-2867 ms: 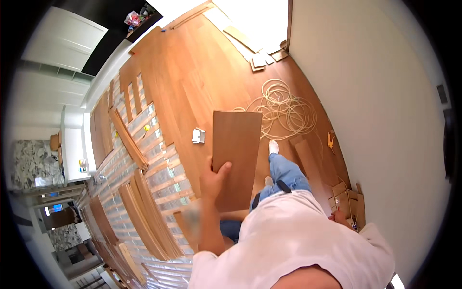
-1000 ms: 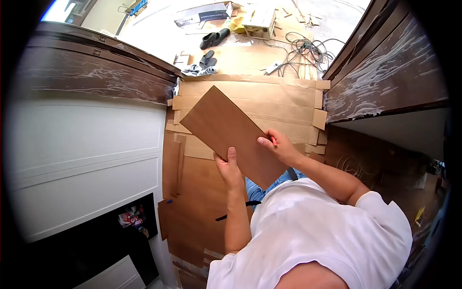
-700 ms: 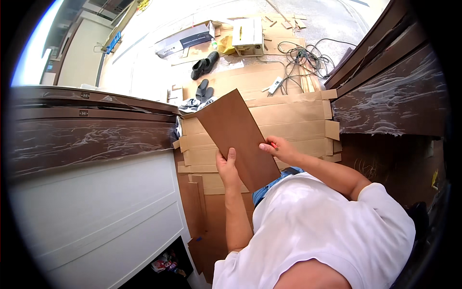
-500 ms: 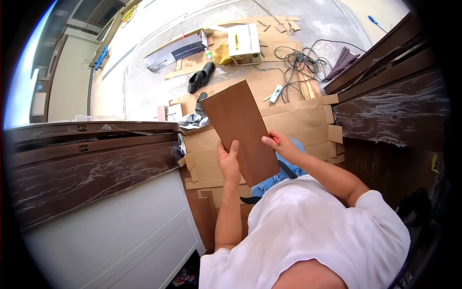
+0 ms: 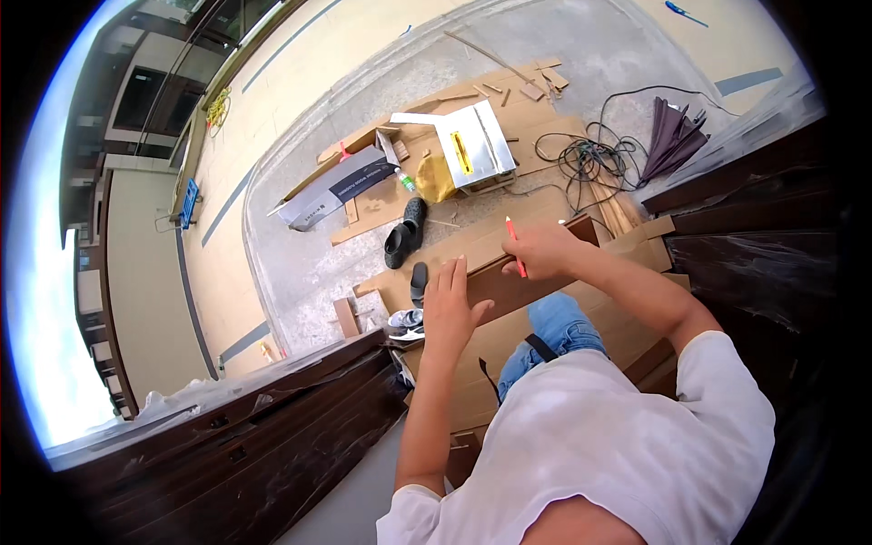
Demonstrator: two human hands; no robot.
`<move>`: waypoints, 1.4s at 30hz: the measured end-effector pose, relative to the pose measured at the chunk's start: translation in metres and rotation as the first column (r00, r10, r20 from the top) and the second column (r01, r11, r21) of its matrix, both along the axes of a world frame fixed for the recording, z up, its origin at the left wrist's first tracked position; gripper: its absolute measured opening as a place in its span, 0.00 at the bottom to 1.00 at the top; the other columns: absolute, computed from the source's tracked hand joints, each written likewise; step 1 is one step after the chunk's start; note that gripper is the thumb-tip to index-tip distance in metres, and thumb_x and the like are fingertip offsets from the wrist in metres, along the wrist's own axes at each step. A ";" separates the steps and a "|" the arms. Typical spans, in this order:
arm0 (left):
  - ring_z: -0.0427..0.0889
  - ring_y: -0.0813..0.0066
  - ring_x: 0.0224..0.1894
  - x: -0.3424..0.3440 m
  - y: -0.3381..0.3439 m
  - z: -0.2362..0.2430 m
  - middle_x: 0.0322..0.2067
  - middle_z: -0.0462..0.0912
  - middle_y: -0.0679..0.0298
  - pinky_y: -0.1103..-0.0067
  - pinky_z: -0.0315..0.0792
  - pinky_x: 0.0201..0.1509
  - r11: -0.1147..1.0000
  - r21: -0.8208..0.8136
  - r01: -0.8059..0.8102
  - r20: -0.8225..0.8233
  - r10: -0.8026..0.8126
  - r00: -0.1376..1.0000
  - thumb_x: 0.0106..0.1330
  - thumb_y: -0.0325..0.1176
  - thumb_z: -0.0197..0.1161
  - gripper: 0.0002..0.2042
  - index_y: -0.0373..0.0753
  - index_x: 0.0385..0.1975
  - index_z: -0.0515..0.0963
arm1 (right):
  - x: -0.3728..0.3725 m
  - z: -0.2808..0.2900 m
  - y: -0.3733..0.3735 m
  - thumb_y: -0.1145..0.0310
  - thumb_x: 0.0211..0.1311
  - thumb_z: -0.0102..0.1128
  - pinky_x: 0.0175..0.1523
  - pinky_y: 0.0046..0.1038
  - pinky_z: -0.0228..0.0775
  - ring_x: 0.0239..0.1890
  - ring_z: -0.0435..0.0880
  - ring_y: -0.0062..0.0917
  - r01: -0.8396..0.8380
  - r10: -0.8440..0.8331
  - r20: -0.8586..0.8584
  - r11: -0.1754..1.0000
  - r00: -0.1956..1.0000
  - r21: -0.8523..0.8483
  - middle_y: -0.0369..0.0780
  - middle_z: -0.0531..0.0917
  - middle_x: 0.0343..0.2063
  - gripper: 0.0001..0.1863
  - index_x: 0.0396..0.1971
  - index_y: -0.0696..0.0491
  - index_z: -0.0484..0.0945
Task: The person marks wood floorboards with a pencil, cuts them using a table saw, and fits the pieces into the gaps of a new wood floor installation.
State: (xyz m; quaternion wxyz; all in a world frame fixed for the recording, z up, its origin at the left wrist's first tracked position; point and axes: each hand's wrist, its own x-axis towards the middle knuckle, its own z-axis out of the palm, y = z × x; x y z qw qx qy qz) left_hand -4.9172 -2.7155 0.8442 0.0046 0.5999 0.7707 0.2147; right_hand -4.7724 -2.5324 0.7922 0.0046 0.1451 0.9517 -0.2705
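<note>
Wearing a white shirt (image 5: 590, 427) and blue jeans (image 5: 568, 329), a person has both hands at a brown board (image 5: 516, 291), which is just past the jeans. At the board's left end is the left hand (image 5: 449, 304), its four fingers side by side and its thumb sticking out; I can't tell if it is squeezing the board. Over the board's right part, the right hand (image 5: 547, 250) has its fingers closed around a red pencil (image 5: 510, 227). Flat cardboard (image 5: 622, 304) lies below the board. Past the board's left end are a dark slipper (image 5: 419, 283) and, a bit farther, black clogs (image 5: 406, 234). Beyond the board sits a white box-shaped machine (image 5: 477, 145) with a yellow bag (image 5: 434, 177) beside it. Past the board's right end are a tangled black cord (image 5: 590, 159) and a folded dark umbrella (image 5: 674, 141).
</note>
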 end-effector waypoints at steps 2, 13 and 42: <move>0.83 0.53 0.41 -0.054 0.018 -0.027 0.35 0.85 0.54 0.64 0.76 0.49 0.923 -0.382 0.039 0.230 0.054 0.972 0.49 0.35 0.77 0.29 0.35 0.53 0.76 | -0.057 0.012 0.022 0.49 0.58 0.64 0.32 0.44 0.72 0.28 0.83 0.43 -0.283 0.281 0.089 0.959 0.956 0.008 0.43 0.82 0.23 0.19 0.26 0.52 0.77; 0.82 0.69 0.46 -0.223 0.105 -0.117 0.46 0.83 0.62 0.74 0.75 0.52 0.936 -0.342 -0.080 0.937 0.346 0.049 0.57 0.30 0.73 0.23 0.32 0.52 0.75 | -0.219 0.021 0.110 0.70 0.59 0.65 0.43 0.34 0.72 0.37 0.82 0.32 0.082 -0.118 -0.630 0.993 0.768 -0.086 0.38 0.81 0.28 0.06 0.33 0.51 0.77; 0.75 0.62 0.59 -0.508 0.271 -0.676 0.58 0.74 0.56 0.63 0.71 0.65 0.711 -0.015 -0.703 0.972 -0.154 -0.176 0.67 0.36 0.64 0.29 0.34 0.65 0.62 | -0.380 -0.711 0.420 0.79 0.60 0.57 0.52 0.36 0.74 0.49 0.80 0.38 -0.191 0.155 -0.248 0.973 0.956 -0.127 0.39 0.80 0.55 0.17 0.49 0.50 0.75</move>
